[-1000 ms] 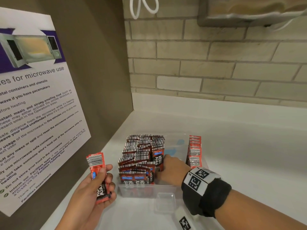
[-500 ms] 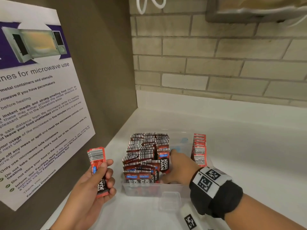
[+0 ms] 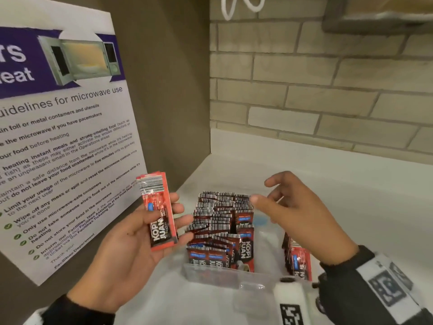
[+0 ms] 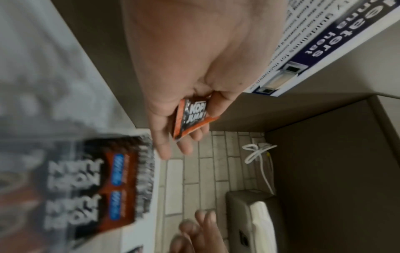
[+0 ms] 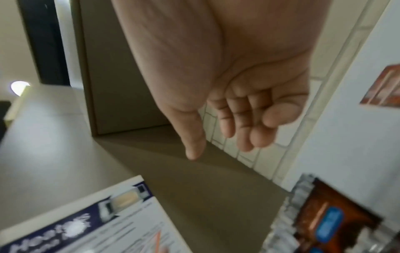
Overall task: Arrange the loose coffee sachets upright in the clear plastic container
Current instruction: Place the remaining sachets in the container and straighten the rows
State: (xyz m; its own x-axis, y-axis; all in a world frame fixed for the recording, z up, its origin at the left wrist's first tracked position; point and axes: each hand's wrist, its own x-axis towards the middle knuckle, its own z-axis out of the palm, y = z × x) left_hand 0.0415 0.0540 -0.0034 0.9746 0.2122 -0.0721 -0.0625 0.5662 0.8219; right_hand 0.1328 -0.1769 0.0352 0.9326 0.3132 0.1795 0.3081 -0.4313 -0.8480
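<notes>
My left hand point(image 3: 140, 233) grips a small stack of red coffee sachets point(image 3: 158, 209) upright, just left of the clear plastic container point(image 3: 210, 274). The wrist view shows the thumb and fingers of that left hand point(image 4: 186, 119) pinching the sachets point(image 4: 192, 116). Many dark sachets point(image 3: 220, 226) stand packed in the container's left part, and a red row point(image 3: 297, 256) stands along its right wall. My right hand point(image 3: 295, 214) hovers above the container with relaxed fingers and holds nothing. Seen from its own wrist, the right hand point(image 5: 233, 123) shows an empty palm.
A microwave guidelines poster point(image 3: 58, 137) hangs on the brown side panel at the left. A brick wall point(image 3: 328, 90) stands behind the white counter point(image 3: 363, 207). A small clear lid point(image 3: 253, 299) lies in front of the container.
My right hand has lifted out of the container's middle gap and opened above it. My left hand has brought its sachets up and closer to the container.
</notes>
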